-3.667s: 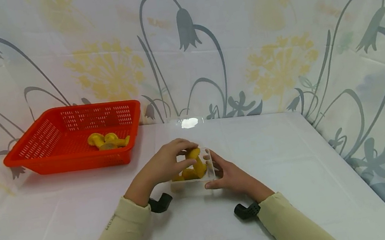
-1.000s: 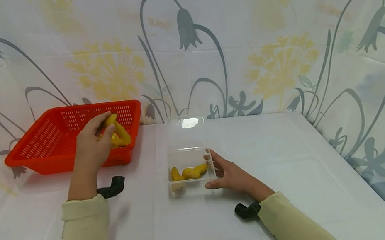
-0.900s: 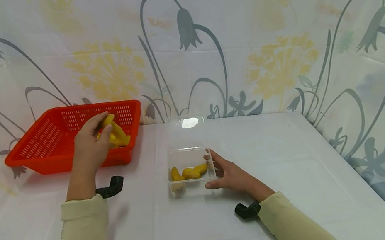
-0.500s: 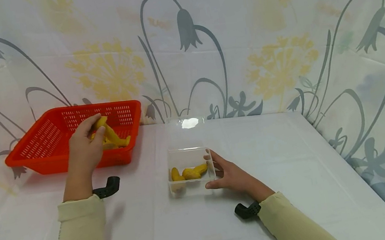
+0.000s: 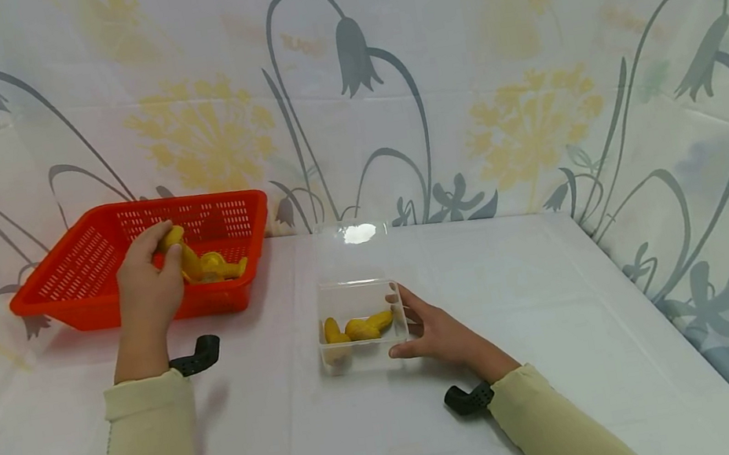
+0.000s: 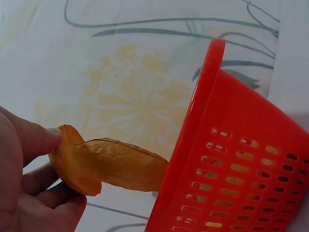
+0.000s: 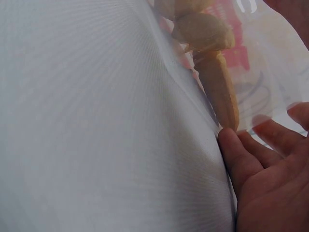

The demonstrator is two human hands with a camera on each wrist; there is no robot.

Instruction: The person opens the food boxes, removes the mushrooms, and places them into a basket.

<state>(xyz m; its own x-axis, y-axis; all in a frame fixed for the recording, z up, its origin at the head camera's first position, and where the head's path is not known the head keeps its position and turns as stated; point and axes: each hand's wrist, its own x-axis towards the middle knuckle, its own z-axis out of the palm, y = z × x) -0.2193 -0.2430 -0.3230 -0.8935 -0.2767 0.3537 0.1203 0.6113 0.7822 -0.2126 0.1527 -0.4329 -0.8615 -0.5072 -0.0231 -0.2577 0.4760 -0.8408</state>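
Over the red basket (image 5: 176, 301) at the left, my left hand (image 5: 148, 286) pinches a yellow mushroom (image 6: 113, 162) by its cap. Its stem points down toward the basket floor. More yellow mushrooms (image 5: 216, 267) lie in the basket's right part. Mid-table stands a clear plastic box (image 5: 352, 285) with several yellow mushrooms (image 5: 362, 329) lying inside. My right hand (image 5: 434, 332) grips that box at its right side, thumb near the front corner and fingers along the right wall. In the right wrist view the fingertips (image 7: 231, 140) meet the see-through wall.
A clear, shiny lid-like piece (image 5: 354, 249) lies behind the box. White cloth covers the table (image 5: 563, 307), whose right edge slopes down to the right. Behind it hangs a flower-printed curtain (image 5: 450, 47).
Since the oldest frame, my left hand has lifted a mushroom from the clear box and carried it over the basket. Lately it drifts left there. My right hand stays at the box.
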